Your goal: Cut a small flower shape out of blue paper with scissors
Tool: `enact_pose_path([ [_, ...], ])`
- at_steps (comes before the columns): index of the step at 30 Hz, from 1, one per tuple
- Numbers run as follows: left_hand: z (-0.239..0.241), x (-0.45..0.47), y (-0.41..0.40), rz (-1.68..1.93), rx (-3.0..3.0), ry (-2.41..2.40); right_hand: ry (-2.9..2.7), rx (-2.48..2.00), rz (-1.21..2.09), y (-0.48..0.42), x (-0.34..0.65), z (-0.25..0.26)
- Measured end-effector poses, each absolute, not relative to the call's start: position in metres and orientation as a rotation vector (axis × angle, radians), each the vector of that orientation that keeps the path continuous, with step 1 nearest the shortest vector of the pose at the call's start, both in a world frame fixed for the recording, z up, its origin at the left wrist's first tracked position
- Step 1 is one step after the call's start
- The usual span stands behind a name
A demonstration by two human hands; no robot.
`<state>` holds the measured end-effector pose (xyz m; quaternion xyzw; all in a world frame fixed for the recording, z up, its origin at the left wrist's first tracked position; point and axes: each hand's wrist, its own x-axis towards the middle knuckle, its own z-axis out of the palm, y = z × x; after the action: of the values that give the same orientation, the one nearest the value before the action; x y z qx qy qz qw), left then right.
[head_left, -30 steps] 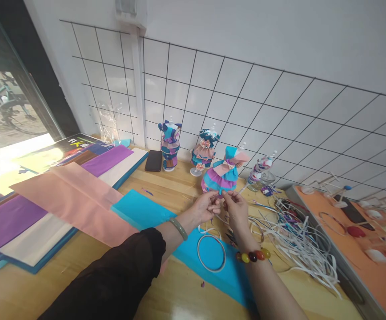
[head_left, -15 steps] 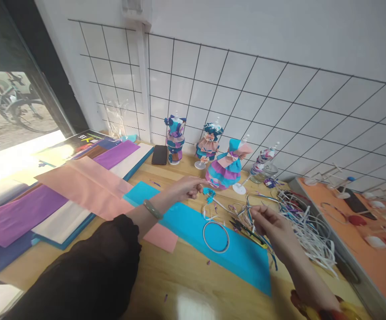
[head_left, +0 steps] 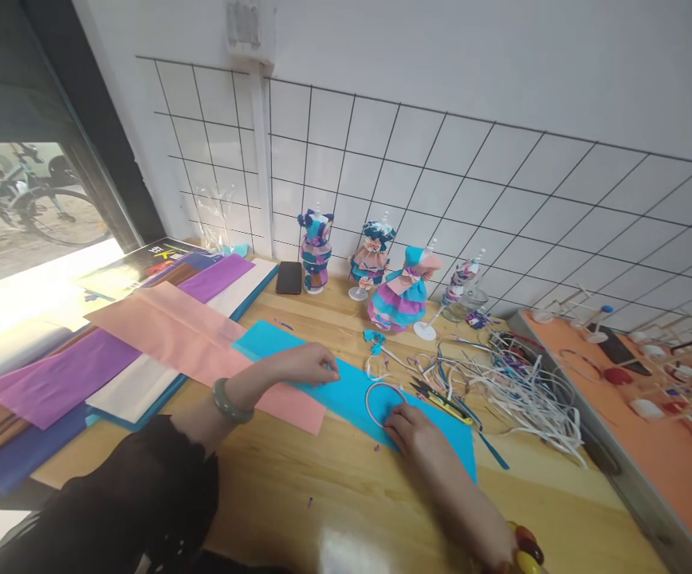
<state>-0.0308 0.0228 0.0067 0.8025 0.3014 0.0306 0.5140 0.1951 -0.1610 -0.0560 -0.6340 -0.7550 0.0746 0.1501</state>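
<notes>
My left hand (head_left: 307, 365) lies on the far edge of a blue paper sheet (head_left: 442, 446), fingers stretched out together and pressing it onto the wooden table (head_left: 346, 510). My right hand (head_left: 413, 426) rests on the same sheet, its bent fingers closed on the near rim of a white ring (head_left: 375, 392). A small blue paper bow (head_left: 375, 343) lies on the table just beyond the sheet. Behind it stands a paper-dress doll in blue, purple and pink (head_left: 404, 291).
Two more dress dolls (head_left: 316, 249) (head_left: 371, 261) and a dark phone (head_left: 289, 277) stand by the grid wall. Pink (head_left: 172, 331) and purple (head_left: 53, 379) paper sheets lie left. Small scissors (head_left: 435, 395) and tangled white strips (head_left: 519, 387) lie right, beside an orange tray (head_left: 669, 446).
Both hands left the doll and the bow and came down. The left now lies on the blue sheet. The right passed the scissors and reached the white ring.
</notes>
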Motion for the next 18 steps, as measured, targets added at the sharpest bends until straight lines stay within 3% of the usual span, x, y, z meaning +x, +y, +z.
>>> enact_pose_path([
  [6, -0.006, -0.009, -0.005, 0.065, 1.844, 0.753, -2.145, -1.794, 0.100, -0.186, 0.184, -0.043],
  [12, -0.015, 0.006, -0.030, -0.007, 1.262, 0.559, -2.136, -1.661, -0.137, -0.207, 0.152, -0.036],
  [18, -0.019, -0.002, -0.017, 0.039, 1.164, 0.574, -1.939, -1.699, 0.000, -0.193, 0.180, -0.031],
])
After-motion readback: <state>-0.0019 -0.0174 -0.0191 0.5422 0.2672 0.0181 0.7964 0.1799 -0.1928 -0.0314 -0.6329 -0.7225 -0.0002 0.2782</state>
